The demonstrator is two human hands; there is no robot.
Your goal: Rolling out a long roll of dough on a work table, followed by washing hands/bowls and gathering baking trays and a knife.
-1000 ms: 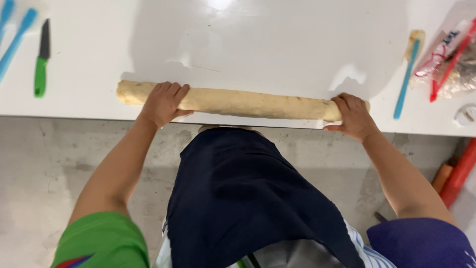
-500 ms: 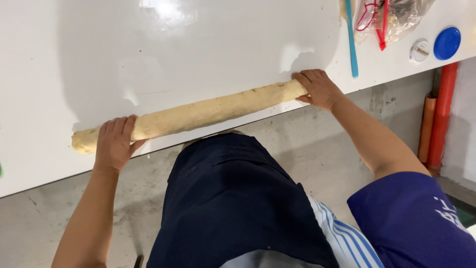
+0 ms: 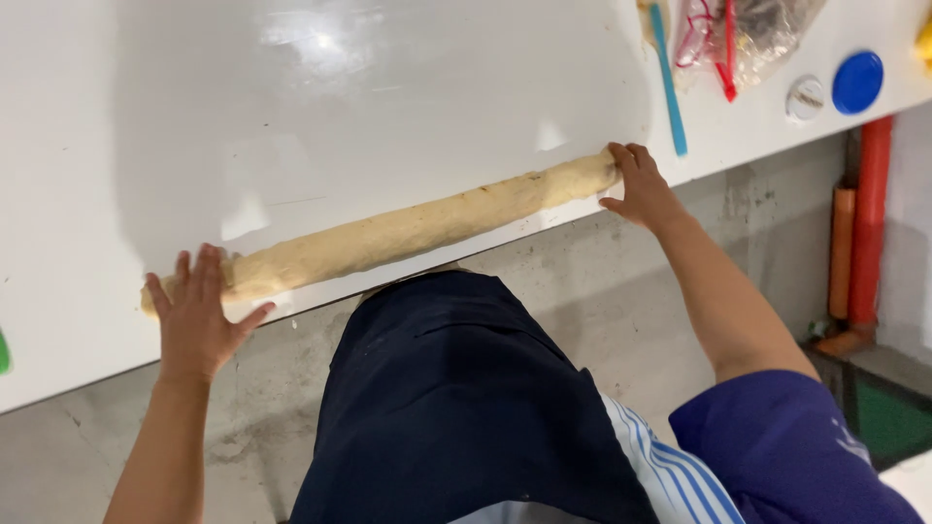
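While rolling out: long dough log [image 3: 388, 233] under flat left hand [image 3: 197, 315] and right hand [image 3: 641, 189], palms open, ungripped. Next, by judgement: even pressure, white table [image 3: 408, 87] edge close.

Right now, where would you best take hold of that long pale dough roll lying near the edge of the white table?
Judging by its long, soft shape, the long pale dough roll is probably best held at both ends from above, where the left hand and right hand rest.
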